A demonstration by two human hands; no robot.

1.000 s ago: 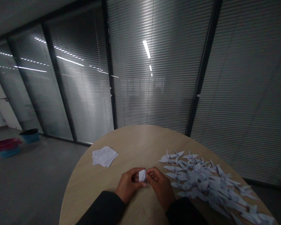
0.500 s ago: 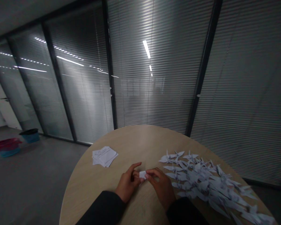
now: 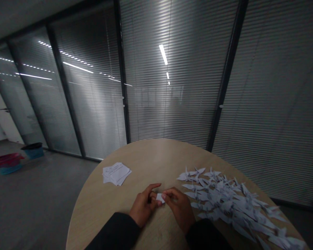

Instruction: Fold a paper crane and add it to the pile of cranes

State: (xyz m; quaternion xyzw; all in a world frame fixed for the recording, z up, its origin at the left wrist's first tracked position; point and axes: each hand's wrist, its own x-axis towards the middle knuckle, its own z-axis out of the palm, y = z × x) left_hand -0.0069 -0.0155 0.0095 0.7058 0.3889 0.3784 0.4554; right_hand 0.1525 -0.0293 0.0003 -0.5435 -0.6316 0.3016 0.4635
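A small folded piece of white paper (image 3: 160, 198) is pinched between my two hands above the near middle of the table. My left hand (image 3: 145, 204) grips its left side with thumb and fingers, while the index finger stretches out over it. On the other side, my right hand (image 3: 181, 207) pinches the paper's right edge between thumb and fingertips. The fingers cover part of the paper, so its full shape is hidden. Close to my right hand lies a large spread of white folded paper cranes (image 3: 224, 201).
A loose stack of printed paper sheets (image 3: 117, 173) lies at the left of the round wooden table (image 3: 156, 149). Glass partitions with blinds (image 3: 169, 114) stand behind it. On the floor at left are a red-lined bin (image 3: 7, 162) and a black-lined blue bin (image 3: 33, 151).
My left hand has shifted slightly to the right, its index finger lower and further over the folded paper. The paper has moved a little right and down. My right hand is nearly still.
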